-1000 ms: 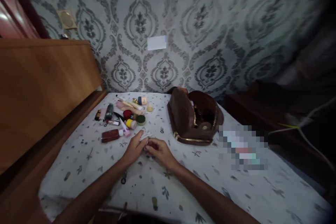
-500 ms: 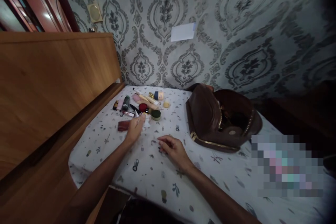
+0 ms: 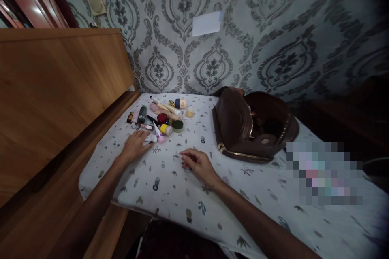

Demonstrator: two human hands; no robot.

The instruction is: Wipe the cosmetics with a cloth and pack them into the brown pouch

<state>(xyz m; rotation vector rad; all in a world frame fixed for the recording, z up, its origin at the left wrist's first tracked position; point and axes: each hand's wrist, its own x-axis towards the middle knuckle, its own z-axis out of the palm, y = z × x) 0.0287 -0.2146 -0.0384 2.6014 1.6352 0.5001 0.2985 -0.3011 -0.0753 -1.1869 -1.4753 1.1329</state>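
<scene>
My left hand lies palm down with its fingers stretched out, at the near left side of a group of cosmetics on the cloth. By its fingertips is a small white item. The dark red case is hidden, apparently beneath this hand. Close by are a white and pink tube, a yellow-banded bottle, a lipstick-like tube, a red round container and a dark green jar. My right hand rests on the cloth, loosely curled, fingers apart and nothing visible in them.
A brown handbag stands unzipped at the right. Behind the cosmetics lie brushes and a blue-lidded jar. A wooden cabinet borders the left side, and a patterned wall closes off the back. A blurred patch covers the right.
My left hand has moved left from the cosmetics to where the dark red case lay. The yellow-banded bottle and the tube now show. My right hand keeps its place; the view has shifted slightly.
</scene>
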